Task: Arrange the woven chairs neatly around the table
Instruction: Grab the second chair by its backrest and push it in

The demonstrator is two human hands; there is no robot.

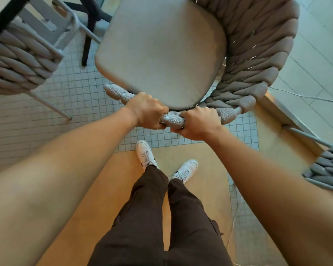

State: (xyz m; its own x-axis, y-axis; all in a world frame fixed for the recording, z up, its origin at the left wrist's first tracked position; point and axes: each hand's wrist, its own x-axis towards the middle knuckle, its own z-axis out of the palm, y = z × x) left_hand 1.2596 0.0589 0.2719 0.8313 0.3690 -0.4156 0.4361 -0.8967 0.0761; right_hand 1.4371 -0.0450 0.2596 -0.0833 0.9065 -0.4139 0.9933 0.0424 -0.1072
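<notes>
- Your left hand [146,110] is clenched around the rope-wrapped top rail of the woven chair [258,60], fingers curled fully under it
- Your right hand [198,123] is clamped on the same rail, just beside the left, with a short stretch of knitted rope showing between the two fists
- That chair sits directly ahead of your white shoes [145,153], its backrest towards you; its grey seat cushion [160,52] lies beyond your hands
- The braided rope back curves away from your right hand, round the right side of the cushion
- A second woven chair [17,62] stands left of the held chair and apart from it, its thin grey leg reaching the small-tiled floor [79,89]
- The dark edge of the table [6,20] runs across the top left corner, above that second chair, with a black leg [88,35] between the two chairs
- Part of a third woven chair [327,166] shows at the right edge, near your right forearm
- Your shoes stand on a tan strip of floor [200,156], just short of the tiles under the held chair
</notes>
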